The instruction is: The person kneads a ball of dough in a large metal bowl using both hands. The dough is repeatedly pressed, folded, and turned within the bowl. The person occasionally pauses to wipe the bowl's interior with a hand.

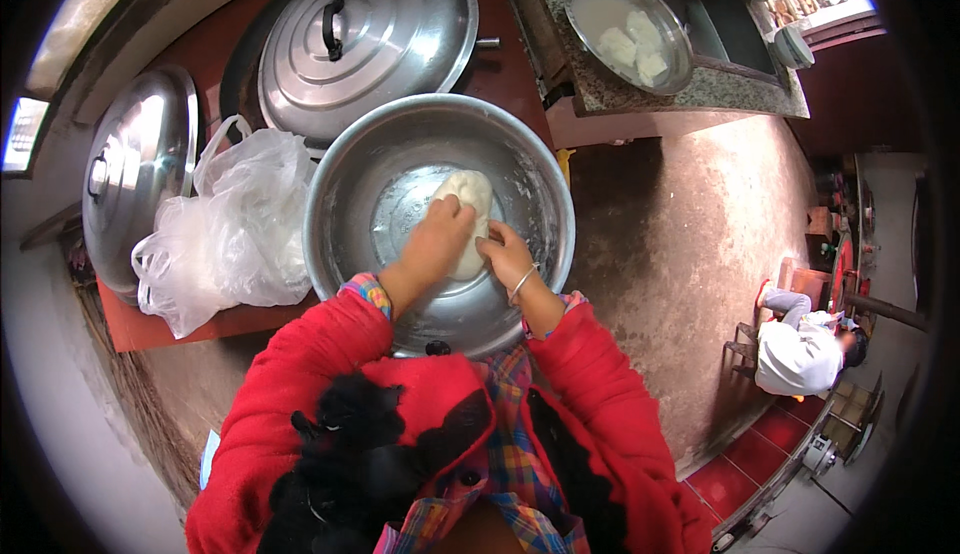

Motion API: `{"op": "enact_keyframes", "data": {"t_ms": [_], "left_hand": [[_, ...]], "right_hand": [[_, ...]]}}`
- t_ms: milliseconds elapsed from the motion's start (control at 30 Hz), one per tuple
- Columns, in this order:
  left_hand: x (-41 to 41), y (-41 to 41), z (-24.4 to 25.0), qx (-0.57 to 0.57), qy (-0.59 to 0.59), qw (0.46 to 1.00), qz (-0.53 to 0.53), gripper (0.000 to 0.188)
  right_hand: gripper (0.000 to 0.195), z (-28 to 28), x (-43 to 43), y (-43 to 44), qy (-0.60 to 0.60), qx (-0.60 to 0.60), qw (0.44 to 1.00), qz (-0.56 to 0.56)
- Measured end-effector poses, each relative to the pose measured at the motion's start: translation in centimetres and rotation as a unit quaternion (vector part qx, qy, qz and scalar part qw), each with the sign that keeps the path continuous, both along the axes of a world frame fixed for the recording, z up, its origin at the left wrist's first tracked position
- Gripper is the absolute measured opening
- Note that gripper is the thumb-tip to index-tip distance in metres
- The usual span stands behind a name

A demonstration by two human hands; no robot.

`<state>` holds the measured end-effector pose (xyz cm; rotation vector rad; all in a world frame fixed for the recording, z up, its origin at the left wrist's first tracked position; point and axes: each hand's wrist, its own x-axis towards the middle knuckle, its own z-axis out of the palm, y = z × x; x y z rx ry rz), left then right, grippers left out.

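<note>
A lump of pale dough (471, 192) lies lengthwise on the bottom of a wide metal basin (352, 133). My left hand (441, 235) grips the dough's left side, its fingers bent over the top. At the right edge my right hand (508, 254), with a bangle at the wrist, takes hold of the dough between thumb and fingers; the fingertips are partly hidden. Flour or dough residue streaks the basin's inner wall. My sleeves and body cover part of its near rim.
Beyond the basin lies a large metal lid (390, 36); another lid (139, 179) leans at left. A white plastic bag (247, 216) touches the basin. On a stone counter (720, 92), a metal bowl (679, 66) holds white chunks in cloudy liquid. A person (799, 355) sits at far right.
</note>
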<state>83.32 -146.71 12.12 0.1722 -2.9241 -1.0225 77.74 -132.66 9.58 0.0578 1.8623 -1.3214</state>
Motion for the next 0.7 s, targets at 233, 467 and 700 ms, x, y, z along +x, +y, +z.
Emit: {"op": "enact_keyframes", "data": {"t_ms": [233, 467, 700], "left_hand": [[-1.4, -0.6, -0.9, -0.034, -0.038, 0.997, 0.052, 0.028], [-3.2, -5.1, -3.1, 0.227, 0.018, 0.952, 0.205, 0.036], [-1.1, -2.2, 2.5, 0.123, -0.137, 0.982, -0.053, 0.042]], "right_hand": [[0.066, -1.6, -4.5, -2.5, 0.258, -0.013, 0.964, 0.056], [0.056, -0.9, -6.7, -5.7, 0.187, 0.029, 0.969, 0.160], [0.059, 2.8, 0.3, 0.2, 0.170, -0.176, 0.966, 0.081]]}}
